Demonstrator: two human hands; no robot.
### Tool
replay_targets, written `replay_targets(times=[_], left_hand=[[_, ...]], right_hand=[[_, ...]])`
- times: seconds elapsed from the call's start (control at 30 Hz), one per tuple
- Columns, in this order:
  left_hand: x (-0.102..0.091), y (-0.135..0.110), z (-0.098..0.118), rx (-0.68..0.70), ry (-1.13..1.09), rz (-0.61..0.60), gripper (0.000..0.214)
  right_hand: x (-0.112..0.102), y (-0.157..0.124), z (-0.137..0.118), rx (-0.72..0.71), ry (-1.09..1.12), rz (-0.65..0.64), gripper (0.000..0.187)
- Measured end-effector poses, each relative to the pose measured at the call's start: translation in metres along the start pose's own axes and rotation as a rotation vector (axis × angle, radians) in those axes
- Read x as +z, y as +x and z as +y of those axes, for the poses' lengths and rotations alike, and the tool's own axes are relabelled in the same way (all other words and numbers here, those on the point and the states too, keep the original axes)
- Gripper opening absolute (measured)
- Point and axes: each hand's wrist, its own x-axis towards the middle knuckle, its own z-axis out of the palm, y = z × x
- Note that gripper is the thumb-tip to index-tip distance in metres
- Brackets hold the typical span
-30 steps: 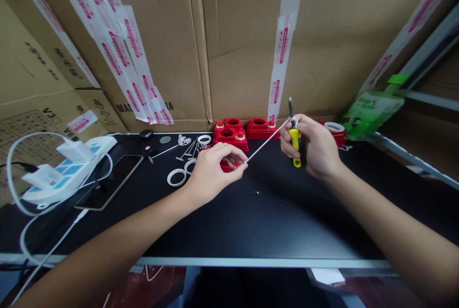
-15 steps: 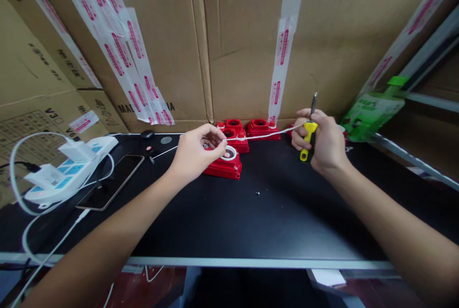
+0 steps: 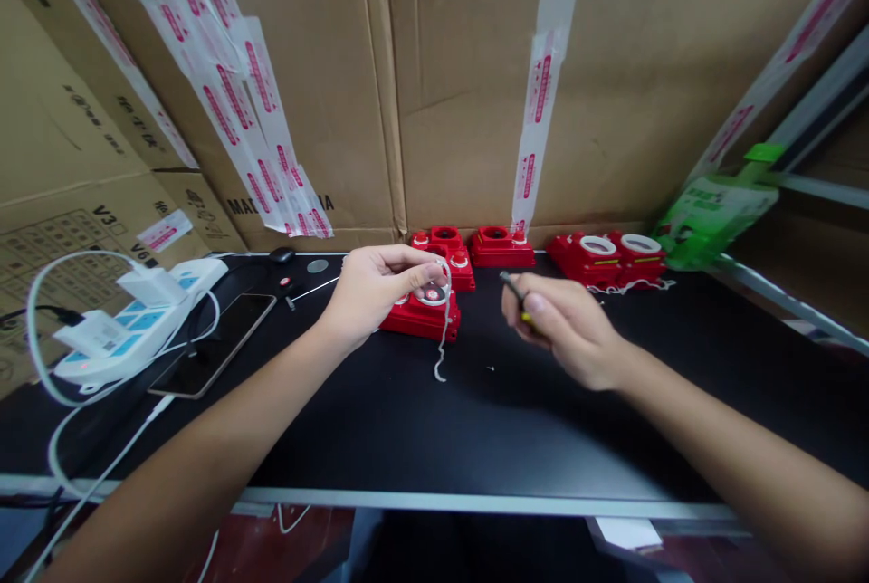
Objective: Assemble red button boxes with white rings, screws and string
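Observation:
My left hand (image 3: 386,289) pinches the upper end of a thin white cord (image 3: 446,320), whose loose end hangs down to the black tabletop. Directly below that hand is a red box-shaped device (image 3: 421,319) with a white ring on top, partly covered by my fingers. My right hand (image 3: 563,320) is closed around a screwdriver (image 3: 512,286); its dark shaft points up and left, and only a bit of the yellow handle shows. A tiny screw (image 3: 490,369) lies on the table between my hands, nearer the front.
More red devices stand along the cardboard wall, one (image 3: 502,248) at the middle and a pair (image 3: 597,259) at right. A green pouch (image 3: 712,212) leans far right. At left lie a phone (image 3: 214,343), a power strip (image 3: 142,320) with cables, and a T-shaped metal tool (image 3: 312,290).
My right hand has let go of the cord and moved down and left, tilting the screwdriver. The cord, stretched between both hands before, now dangles from my left hand.

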Motion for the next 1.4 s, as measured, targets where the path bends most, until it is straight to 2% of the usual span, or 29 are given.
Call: replay_targets(times=[0.07, 0.13, 0.27, 0.43, 0.7, 0.93, 1.4], left_hand=[[0.001, -0.001, -0.002, -0.004, 0.001, -0.010, 0.028], [0.002, -0.002, -0.003, -0.002, -0.012, -0.054, 0.026], [0.003, -0.003, -0.003, -0.020, -0.088, -0.162, 0.020], [0.005, -0.004, -0.002, -0.004, -0.139, -0.221, 0.018], [0.008, -0.006, -0.002, -0.028, -0.179, -0.253, 0.018], [0.013, -0.009, 0.001, -0.040, -0.261, -0.278, 0.018], [0.014, -0.013, 0.002, -0.070, -0.223, -0.260, 0.019]], right_hand=[[0.007, -0.001, -0.005, -0.098, -0.083, -0.094, 0.040], [0.012, 0.000, -0.007, -0.134, -0.111, -0.136, 0.038], [0.016, 0.001, -0.006, -0.094, -0.129, -0.158, 0.036], [0.015, 0.003, -0.007, -0.061, -0.172, -0.121, 0.037], [0.011, 0.005, -0.008, -0.066, -0.260, -0.118, 0.035], [0.008, 0.004, -0.009, -0.158, -0.296, -0.133, 0.030], [0.007, 0.005, -0.009, -0.163, -0.307, -0.110, 0.029]])
